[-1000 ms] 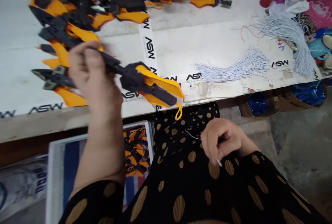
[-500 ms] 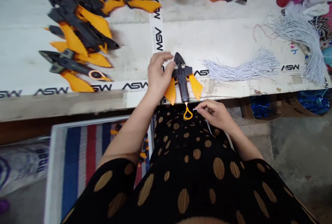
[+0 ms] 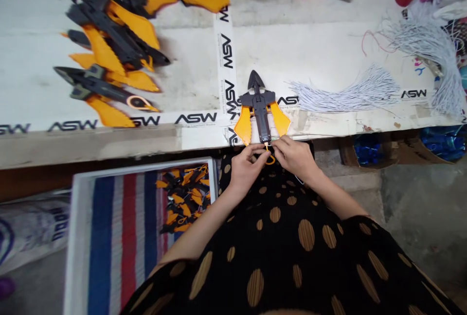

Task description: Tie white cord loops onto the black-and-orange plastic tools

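Our left hand (image 3: 248, 169) and right hand (image 3: 295, 155) pinch together at the orange loop (image 3: 270, 160) of the black-and-orange piece (image 3: 260, 111), centre on the surface (image 3: 277, 52). Looped pieces (image 3: 186, 201) lie in the tray (image 3: 78, 237); more pieces (image 3: 109, 38) remain upper left, white cords (image 3: 350, 96) right.

arrow-shaped plastic piece (image 3: 260, 111): dark grey body, orange serrated fins, near the surface's front edge
cord loop (image 3: 270, 160): orange
surface (image 3: 292, 52): white, black "ASW" lettering along the front edge
cord bundle (image 3: 346, 96): pale grey-white, towards the right edge
garment (image 3: 280, 247): black, large tan ovals
cloth (image 3: 116, 237): blue, white and red stripes
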Demonstrator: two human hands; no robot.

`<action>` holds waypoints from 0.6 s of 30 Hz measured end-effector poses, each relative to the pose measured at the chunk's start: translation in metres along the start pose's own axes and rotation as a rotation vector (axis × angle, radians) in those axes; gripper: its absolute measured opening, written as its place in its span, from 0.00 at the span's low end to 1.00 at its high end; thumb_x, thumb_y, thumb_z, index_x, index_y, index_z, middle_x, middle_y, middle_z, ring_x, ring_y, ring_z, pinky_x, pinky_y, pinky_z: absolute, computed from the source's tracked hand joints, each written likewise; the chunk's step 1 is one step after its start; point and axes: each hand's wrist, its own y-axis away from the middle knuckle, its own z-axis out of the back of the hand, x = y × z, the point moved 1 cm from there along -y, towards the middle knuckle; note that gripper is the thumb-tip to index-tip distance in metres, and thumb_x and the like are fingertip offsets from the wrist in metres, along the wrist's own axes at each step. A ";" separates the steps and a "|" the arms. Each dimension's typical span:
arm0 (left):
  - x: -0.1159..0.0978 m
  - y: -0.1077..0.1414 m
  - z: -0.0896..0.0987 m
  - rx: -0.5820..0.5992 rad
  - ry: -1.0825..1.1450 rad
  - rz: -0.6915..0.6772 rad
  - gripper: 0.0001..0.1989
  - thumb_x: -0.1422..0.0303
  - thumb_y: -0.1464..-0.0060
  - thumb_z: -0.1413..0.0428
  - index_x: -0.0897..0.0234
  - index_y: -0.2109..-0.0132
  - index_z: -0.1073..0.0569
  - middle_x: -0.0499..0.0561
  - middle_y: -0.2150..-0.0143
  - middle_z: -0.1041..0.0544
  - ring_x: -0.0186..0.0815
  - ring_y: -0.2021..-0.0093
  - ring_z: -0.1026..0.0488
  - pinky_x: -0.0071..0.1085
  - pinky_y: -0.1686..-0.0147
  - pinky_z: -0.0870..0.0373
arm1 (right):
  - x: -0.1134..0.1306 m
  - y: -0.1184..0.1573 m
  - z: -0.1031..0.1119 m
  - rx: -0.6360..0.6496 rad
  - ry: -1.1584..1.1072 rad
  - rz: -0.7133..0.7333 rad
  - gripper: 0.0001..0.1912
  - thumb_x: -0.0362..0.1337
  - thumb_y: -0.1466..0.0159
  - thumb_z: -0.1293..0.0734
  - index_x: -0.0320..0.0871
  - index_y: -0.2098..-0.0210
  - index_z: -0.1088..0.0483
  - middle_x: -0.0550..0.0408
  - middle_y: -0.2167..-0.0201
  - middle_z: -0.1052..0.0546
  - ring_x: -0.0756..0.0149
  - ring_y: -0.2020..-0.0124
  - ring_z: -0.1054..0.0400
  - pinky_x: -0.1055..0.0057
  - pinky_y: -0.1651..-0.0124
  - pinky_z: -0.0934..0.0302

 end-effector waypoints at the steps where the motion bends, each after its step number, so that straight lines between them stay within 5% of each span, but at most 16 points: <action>1: 0.000 0.000 0.000 0.005 0.014 -0.001 0.18 0.57 0.47 0.36 0.66 0.55 0.21 0.50 0.67 0.18 0.26 0.79 0.36 0.23 0.75 0.35 | 0.000 0.001 0.000 0.000 0.009 0.002 0.12 0.34 0.28 0.40 0.43 0.54 0.25 0.51 0.57 0.20 0.66 0.61 0.25 0.71 0.65 0.43; 10: 0.002 -0.002 0.005 0.057 0.031 -0.052 0.17 0.59 0.45 0.37 0.66 0.54 0.21 0.46 0.72 0.21 0.26 0.79 0.36 0.23 0.76 0.37 | 0.008 0.000 -0.013 -0.054 -0.091 0.000 0.10 0.35 0.28 0.40 0.43 0.55 0.26 0.51 0.57 0.19 0.66 0.59 0.24 0.72 0.64 0.40; 18: 0.003 -0.010 0.010 0.172 -0.023 -0.088 0.17 0.55 0.36 0.47 0.65 0.57 0.22 0.49 0.68 0.21 0.32 0.70 0.25 0.25 0.69 0.31 | 0.008 0.002 -0.021 -0.184 -0.257 -0.052 0.10 0.36 0.27 0.40 0.42 0.53 0.28 0.51 0.59 0.18 0.64 0.59 0.23 0.72 0.57 0.35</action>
